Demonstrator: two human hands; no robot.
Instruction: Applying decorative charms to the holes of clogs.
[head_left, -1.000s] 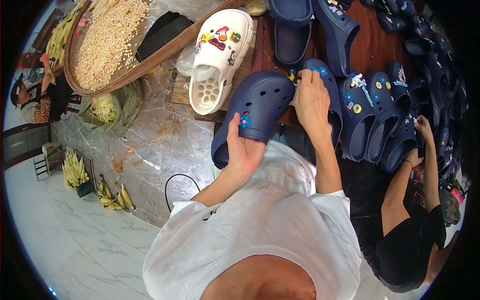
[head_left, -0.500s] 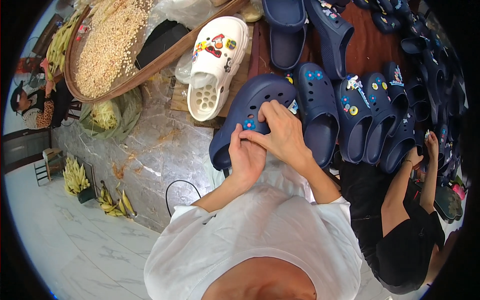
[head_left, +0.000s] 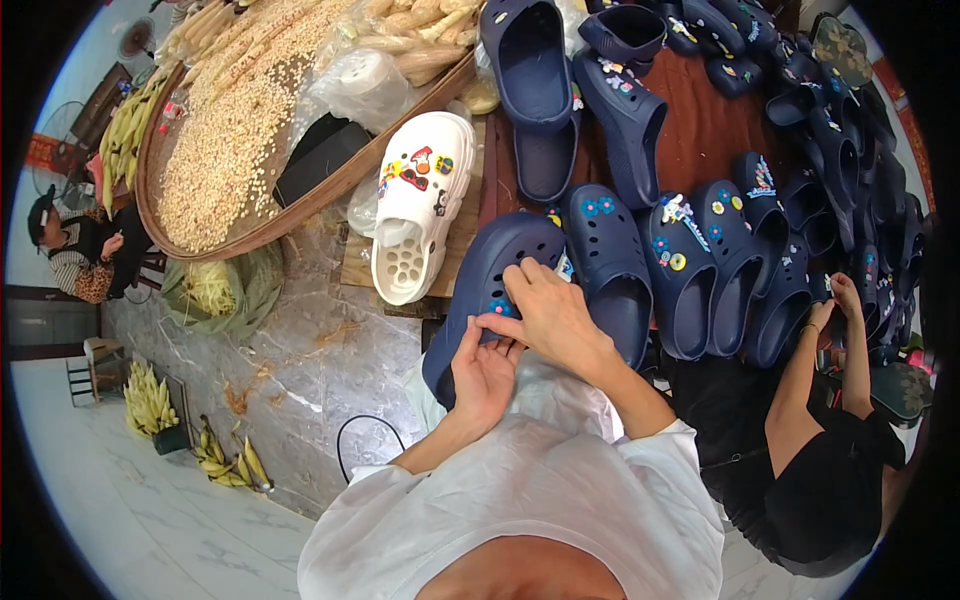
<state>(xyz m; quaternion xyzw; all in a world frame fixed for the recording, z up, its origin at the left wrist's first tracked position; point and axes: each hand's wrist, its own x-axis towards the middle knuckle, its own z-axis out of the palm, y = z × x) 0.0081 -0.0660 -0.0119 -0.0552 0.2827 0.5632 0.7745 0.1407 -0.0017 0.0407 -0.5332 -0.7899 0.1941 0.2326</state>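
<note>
A navy blue clog (head_left: 503,248) with round holes is held in front of me, tilted, toe away from me. My left hand (head_left: 484,382) grips its near side, the thumb close to a blue flower charm (head_left: 497,308) with a pink centre. My right hand (head_left: 555,318) bends over the clog's upper, fingertips at the holes and thumb near the flower. Part of the charm is behind the fingers. Just left of it stands a white clog (head_left: 440,150) with several colourful charms. To the right is another navy clog (head_left: 605,245) with blue flower charms.
More decorated navy clogs (head_left: 685,300) cover the brown tabletop (head_left: 690,130). A round tray (head_left: 290,222) of corn kernels stands at the far left, with a bag (head_left: 225,310) below it. One co-worker's hands (head_left: 835,300) handle clogs on the right; another person (head_left: 75,240) sits far left.
The whole scene has shifted down in the picture as the view moved. Both my hands stay on the navy clog, the fingers still around the flower charm.
</note>
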